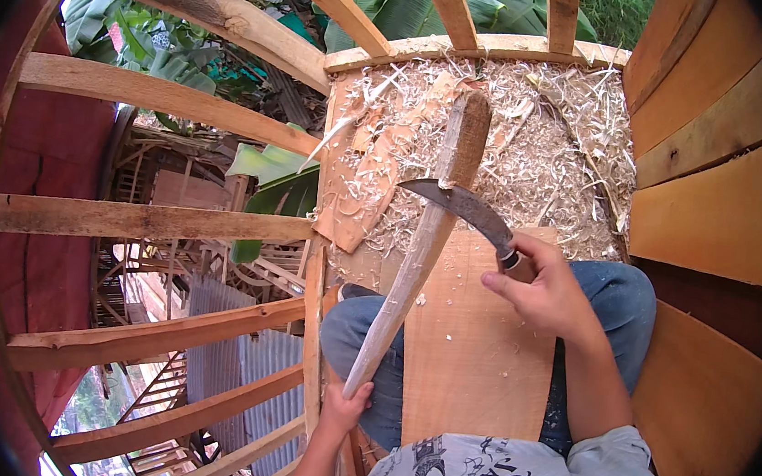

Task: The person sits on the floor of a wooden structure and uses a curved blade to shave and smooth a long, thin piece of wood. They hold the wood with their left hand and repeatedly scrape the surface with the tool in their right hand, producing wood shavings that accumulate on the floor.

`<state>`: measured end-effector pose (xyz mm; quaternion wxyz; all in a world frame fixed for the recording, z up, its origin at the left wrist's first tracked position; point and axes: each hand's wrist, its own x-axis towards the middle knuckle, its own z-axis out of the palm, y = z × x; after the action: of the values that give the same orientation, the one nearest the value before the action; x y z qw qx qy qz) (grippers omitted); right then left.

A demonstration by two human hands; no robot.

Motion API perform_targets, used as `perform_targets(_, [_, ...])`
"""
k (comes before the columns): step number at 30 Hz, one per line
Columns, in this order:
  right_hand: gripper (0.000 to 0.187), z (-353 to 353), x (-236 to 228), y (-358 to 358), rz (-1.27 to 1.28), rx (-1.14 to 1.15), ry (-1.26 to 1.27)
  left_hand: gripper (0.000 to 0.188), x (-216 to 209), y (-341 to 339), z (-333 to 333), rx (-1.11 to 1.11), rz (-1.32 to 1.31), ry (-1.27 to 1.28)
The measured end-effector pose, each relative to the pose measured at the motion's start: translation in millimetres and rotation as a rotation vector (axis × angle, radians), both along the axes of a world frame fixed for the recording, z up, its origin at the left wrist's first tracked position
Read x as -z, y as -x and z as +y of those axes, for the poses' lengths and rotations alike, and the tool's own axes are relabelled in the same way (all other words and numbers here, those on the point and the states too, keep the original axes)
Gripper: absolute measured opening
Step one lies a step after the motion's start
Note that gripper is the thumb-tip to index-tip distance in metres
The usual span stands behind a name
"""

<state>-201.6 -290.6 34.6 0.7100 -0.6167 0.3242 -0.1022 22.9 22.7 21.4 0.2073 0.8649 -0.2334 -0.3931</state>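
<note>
A long wooden stick (413,269) slants away from me, its lower length pale and stripped, its far end still brown with bark. My left hand (345,407) is closed round its near end. In my right hand (541,286) is the handle of a sickle (471,212), gripped with the thumb along it. The curved dark blade lies across the stick, touching it where the bark meets the pale wood. Beneath, a flat wooden board (479,348) rests over my lap, with a few small chips on it.
Curly wood shavings (545,153) heap on the floor beyond the board, with a flat wood offcut (385,179) among them. Wooden railing slats (158,221) run along the left. A plank wall (714,206) rises close on my right. Outside are banana leaves (394,5) and corrugated metal sheets (244,372).
</note>
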Motion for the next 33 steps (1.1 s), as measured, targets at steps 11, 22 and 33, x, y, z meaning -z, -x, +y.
perform_targets(11, [0.017,27.7,7.6,-23.7,-0.032,0.430,0.178,0.045,0.0,-1.8,-1.7,0.011,0.002,-0.024])
perform_targets(22, [0.021,24.1,3.8,-18.3,0.005,0.025,0.082,0.041,-6.5,-1.4,-9.0,0.005,0.038,-0.031])
perform_targets(33, [0.023,13.5,4.9,-7.0,-0.003,-0.061,0.039,0.041,-5.0,0.4,-7.9,-0.007,0.023,-0.041])
